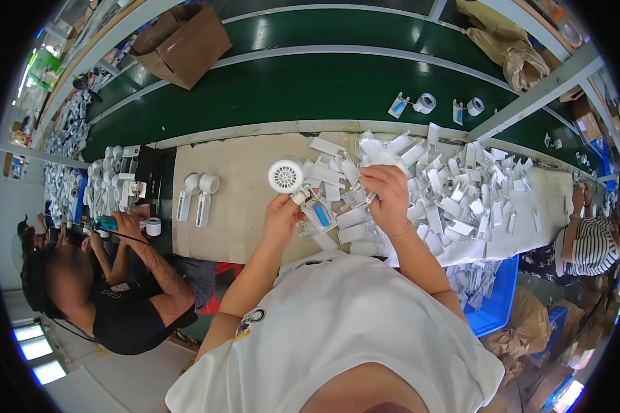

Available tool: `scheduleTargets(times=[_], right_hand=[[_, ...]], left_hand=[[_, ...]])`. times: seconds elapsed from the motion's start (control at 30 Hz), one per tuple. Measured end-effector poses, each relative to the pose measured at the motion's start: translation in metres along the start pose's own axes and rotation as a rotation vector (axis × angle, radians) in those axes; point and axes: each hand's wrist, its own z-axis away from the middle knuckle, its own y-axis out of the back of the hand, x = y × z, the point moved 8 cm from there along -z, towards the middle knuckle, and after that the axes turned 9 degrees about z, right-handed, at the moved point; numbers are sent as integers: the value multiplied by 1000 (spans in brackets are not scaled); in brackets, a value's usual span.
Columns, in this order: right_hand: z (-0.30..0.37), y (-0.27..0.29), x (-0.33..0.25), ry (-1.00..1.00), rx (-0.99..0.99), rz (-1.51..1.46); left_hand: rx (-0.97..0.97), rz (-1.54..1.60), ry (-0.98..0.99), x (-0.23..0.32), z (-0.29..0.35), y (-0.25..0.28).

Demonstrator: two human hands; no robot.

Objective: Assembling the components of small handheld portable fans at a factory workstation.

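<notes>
My left hand [280,220] is closed around the neck of a small white handheld fan [286,177], its round grille facing up. Below the fan head its handle lies open, showing a blue battery [320,214] and some small inner parts. To the right, my right hand [387,198] has its fingers curled together at the near left side of a heap of white plastic handle covers [448,186]. What the fingertips pinch, if anything, cannot be told from the white pieces around them. Two white handheld fans [204,199] lie side by side on the table left of my left hand.
A green conveyor belt [289,82] runs beyond the pale table [241,158], with fan parts [426,103] and a cardboard box [182,45] on it. A blue bin [492,310] of white pieces stands near right. At left, a co-worker holds a teal power tool [107,223].
</notes>
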Motion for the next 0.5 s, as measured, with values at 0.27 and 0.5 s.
scheduleTargets(times=[0.27, 0.5], right_hand=[[-2, 35, -30, 127, 176, 153], [41, 47, 35, -749, 31, -252]], left_hand=[[-33, 14, -35, -4, 12, 4], [-115, -47, -6, -14, 7, -17]])
